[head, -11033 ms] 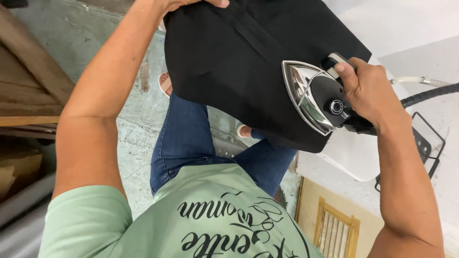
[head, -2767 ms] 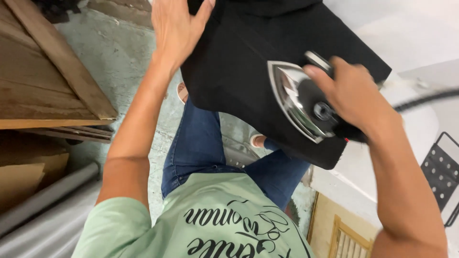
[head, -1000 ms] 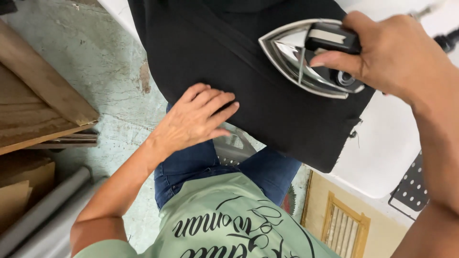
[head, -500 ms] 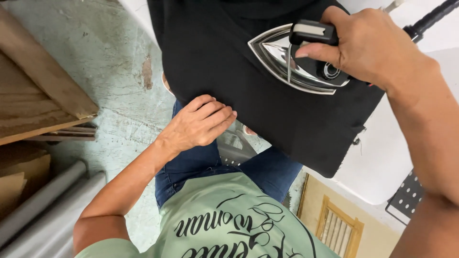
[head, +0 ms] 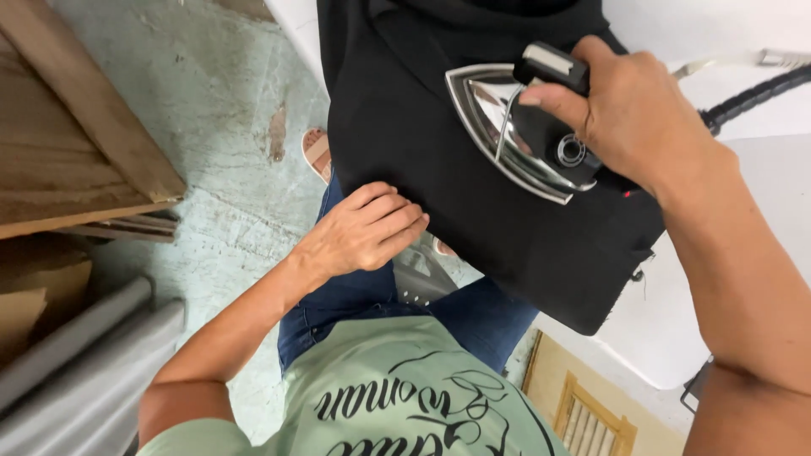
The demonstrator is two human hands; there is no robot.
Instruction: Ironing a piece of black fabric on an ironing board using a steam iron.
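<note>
My right hand (head: pixel 629 118) stays clamped on the iron (head: pixel 515 127), now slid toward upper centre on the black cloth (head: pixel 439 143). My left hand (head: pixel 363 228), fingers flat, has dropped to the cloth's lower edge, mid-frame.

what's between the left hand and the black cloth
Nothing visible. The left hand lies with its fingertips right at the near edge of the black cloth, with no object between them. The iron, gripped by the right hand, sits farther along the cloth, off to the side.
</note>
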